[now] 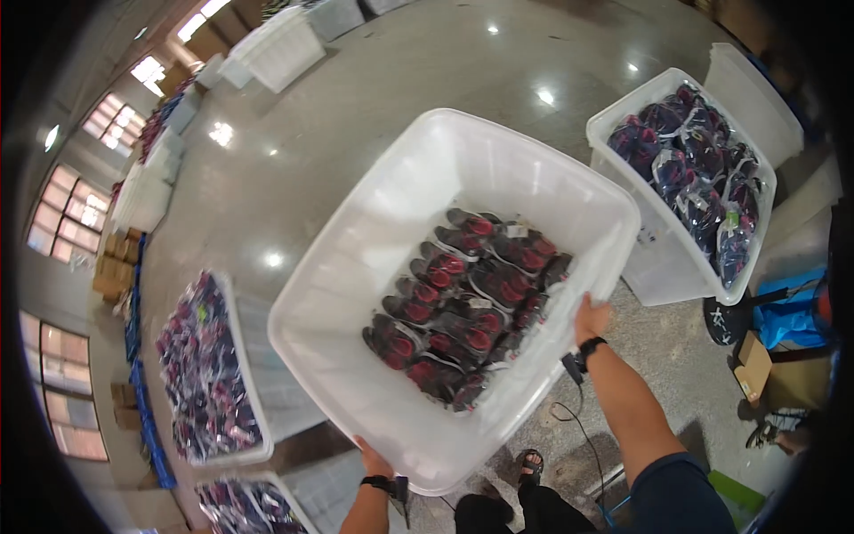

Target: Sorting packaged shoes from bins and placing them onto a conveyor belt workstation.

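A large white plastic bin [342, 258] stands in front of me, its mouth turned up toward me. Rows of dark shoes with red insides [454, 311], wrapped in clear film, cover its bottom. At the bin's near left corner, my left hand [375, 459] is closed on the rim. My right hand [592, 319] grips the right-hand rim, its fingers partly hidden behind the edge. Both wrists wear black bands with a small dark device attached.
To the right, another white bin [654, 254] is heaped with bagged shoes [698, 169]. Two more filled bins [245, 374] [294, 503] stand at the left. A cable [583, 423] trails near my sandalled foot [531, 465]. A blue bag [790, 307] and an open carton [754, 365] lie at the right.
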A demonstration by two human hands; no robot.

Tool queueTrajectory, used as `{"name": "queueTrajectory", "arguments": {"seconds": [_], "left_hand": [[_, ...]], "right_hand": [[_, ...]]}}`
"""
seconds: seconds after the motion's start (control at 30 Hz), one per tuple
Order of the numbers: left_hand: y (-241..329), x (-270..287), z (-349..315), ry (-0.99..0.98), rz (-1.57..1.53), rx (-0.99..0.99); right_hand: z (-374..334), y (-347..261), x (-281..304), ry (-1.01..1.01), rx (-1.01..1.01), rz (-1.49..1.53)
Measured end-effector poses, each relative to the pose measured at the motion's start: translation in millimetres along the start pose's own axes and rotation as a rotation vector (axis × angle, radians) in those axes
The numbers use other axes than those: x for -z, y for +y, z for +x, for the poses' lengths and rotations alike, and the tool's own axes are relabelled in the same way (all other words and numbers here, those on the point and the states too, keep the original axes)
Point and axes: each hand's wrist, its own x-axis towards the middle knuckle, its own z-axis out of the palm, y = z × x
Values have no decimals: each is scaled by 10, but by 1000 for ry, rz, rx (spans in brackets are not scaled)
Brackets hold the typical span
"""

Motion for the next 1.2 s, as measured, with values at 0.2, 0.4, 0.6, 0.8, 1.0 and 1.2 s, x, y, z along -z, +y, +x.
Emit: {"name": "queueTrajectory", "arguments": {"seconds": [0.2,0.4,0.6,0.8,1.0,1.2], "left_hand": [[1639,-1481,1143,-78,102,12],[3242,-2252,2605,-231,164,0],[4469,-3583,3489,-319,228,65],[5734,-5538,4131,-421,280,146],[6430,-7662,5308,-484,411,178],[7001,-9021,6189,-499,366,163]], "right_hand": [[389,-1334,-969,61,-136,61],[398,-2618,-1926,125,-208,81],[1190,-3766,-2863,189,-222,91],[2453,-5351,-3802,183,-246,198],[3860,-6798,-4512,81,-313,340],[5062,-7746,-5460,118,-318,334]]}}
